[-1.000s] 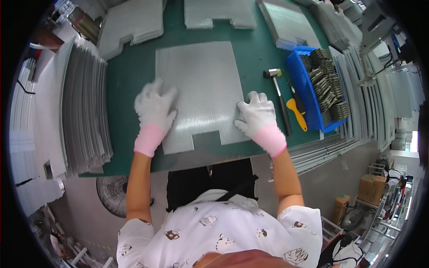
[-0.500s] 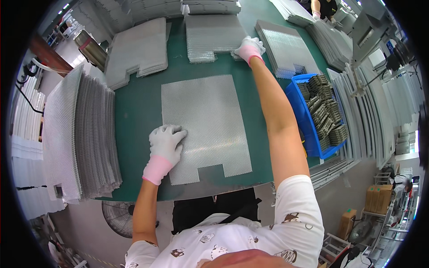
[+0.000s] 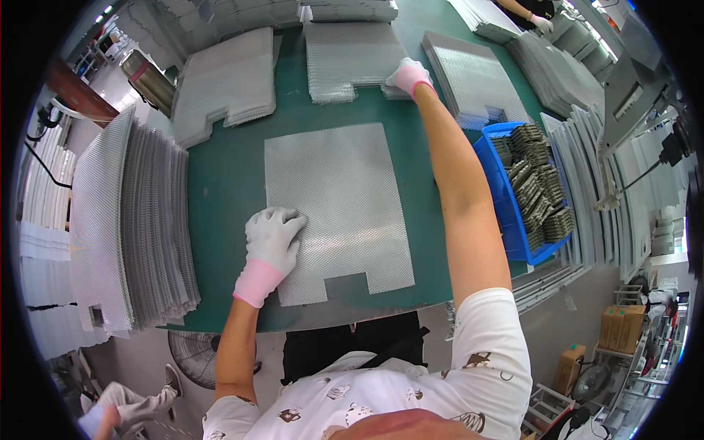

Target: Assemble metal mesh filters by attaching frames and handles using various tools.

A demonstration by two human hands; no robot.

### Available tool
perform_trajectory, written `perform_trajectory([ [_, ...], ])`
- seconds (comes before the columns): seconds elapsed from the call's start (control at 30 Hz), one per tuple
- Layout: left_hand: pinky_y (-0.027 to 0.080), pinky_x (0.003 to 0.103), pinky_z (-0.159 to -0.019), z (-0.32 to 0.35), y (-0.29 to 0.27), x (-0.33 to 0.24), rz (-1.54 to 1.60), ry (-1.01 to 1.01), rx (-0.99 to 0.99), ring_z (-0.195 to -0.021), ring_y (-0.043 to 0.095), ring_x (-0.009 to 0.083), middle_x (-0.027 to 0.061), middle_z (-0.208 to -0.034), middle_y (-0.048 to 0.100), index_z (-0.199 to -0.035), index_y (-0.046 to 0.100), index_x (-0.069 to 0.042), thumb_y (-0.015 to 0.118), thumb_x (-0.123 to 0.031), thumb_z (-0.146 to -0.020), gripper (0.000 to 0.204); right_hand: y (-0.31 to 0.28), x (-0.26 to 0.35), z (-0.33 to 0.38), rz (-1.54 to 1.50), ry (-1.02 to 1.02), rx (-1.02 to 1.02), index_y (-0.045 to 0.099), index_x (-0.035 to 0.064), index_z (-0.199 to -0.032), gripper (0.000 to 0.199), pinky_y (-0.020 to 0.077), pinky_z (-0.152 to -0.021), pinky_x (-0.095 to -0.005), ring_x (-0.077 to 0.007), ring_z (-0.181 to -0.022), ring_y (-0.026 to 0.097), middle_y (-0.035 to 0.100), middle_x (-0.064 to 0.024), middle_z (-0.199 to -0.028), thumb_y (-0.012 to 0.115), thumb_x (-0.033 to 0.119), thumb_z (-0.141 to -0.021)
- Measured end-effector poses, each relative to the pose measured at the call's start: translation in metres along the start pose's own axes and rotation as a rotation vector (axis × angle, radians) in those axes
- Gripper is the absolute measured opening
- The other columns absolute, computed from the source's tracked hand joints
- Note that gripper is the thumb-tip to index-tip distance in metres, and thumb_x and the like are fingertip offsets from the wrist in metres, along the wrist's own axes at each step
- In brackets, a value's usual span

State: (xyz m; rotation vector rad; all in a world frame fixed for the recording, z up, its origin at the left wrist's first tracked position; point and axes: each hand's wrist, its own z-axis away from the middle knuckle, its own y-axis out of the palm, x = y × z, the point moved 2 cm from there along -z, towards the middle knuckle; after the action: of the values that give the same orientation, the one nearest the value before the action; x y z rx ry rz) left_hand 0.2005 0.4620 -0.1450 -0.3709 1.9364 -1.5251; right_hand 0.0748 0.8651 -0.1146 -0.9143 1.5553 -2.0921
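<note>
A silvery mesh sheet point(image 3: 345, 198) with a notch in its near edge lies flat on the green table. My left hand point(image 3: 271, 238), in a white glove with a pink cuff, rests on the sheet's left edge, its thumb apart from its fingers. With my right arm stretched far forward, my gloved right hand point(image 3: 409, 76) is closed at the right near corner of a stack of similar sheets point(image 3: 348, 62). Its fingertips are partly hidden, and whether it pinches one sheet or several cannot be made out.
A blue bin point(image 3: 506, 205) of grey-brown ridged pieces point(image 3: 539, 183) stands right. Mesh stacks stand at left point(image 3: 139, 227), far left point(image 3: 227, 81) and far right point(image 3: 477, 81). A metal flask point(image 3: 147, 77) is beyond the far-left stack. Another person's gloved hand point(image 3: 541, 24) shows far right.
My right hand has curled more tightly at the stack's corner; my left hand stays put. The co-worker's hand has shifted right. A passer-by's leg has appeared at lower left.
</note>
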Motion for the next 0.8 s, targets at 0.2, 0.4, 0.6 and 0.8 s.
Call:
perform_trajectory([
  [0.2, 0.034, 0.045, -0.099, 0.001, 0.0, 0.0, 0.007, -0.004, -0.007, -0.112, 0.05, 0.0291, 0.002, -0.112, 0.059, -0.106, 0.065, -0.018, 0.064, -0.007, -0.073, 0.034, -0.007, 0.015, 0.007, 0.084, 0.098, -0.087, 0.058, 0.0153, -0.123, 0.055, 0.0405, -0.098, -0.042, -0.0252, -0.128, 0.041, 0.044, -0.0084, -0.136, 0.074, 0.026, -0.071],
  [0.4, 0.034, 0.044, -0.099, -0.002, 0.0, -0.002, -0.003, 0.0, 0.01, -0.111, 0.05, 0.0291, 0.002, -0.111, 0.059, -0.106, 0.065, -0.018, 0.065, -0.008, -0.073, 0.035, -0.026, 0.006, -0.016, 0.013, -0.038, -0.486, 0.048, 0.0032, -0.128, 0.071, 0.0484, -0.09, -0.0364, -0.0307, -0.111, 0.056, 0.049, -0.0192, -0.127, 0.079, 0.021, -0.067],
  [0.6, 0.03, 0.049, -0.102, -0.004, -0.001, 0.0, -0.024, 0.065, 0.003, -0.112, 0.051, 0.0287, 0.001, -0.11, 0.062, -0.107, 0.064, -0.017, 0.065, -0.014, -0.075, 0.033, -0.076, -0.051, -0.076, -1.972, -0.646, 0.235, 0.057, -0.0094, -0.111, 0.025, 0.0489, -0.066, -0.0239, -0.0142, -0.074, 0.058, 0.064, -0.013, -0.1, 0.057, -0.001, -0.088],
  [0.8, 0.021, 0.058, -0.106, 0.014, -0.001, 0.001, -0.161, 0.035, -0.012, -0.119, 0.047, 0.0317, 0.0019, -0.123, 0.06, -0.117, 0.06, -0.016, 0.063, -0.024, -0.079, 0.038, -0.048, -0.029, -0.004, -1.741, -0.531, 0.166, 0.055, -0.0018, -0.118, 0.027, 0.0475, -0.065, -0.0229, -0.0111, -0.068, 0.053, 0.064, -0.0134, -0.111, 0.052, 0.001, -0.092],
])
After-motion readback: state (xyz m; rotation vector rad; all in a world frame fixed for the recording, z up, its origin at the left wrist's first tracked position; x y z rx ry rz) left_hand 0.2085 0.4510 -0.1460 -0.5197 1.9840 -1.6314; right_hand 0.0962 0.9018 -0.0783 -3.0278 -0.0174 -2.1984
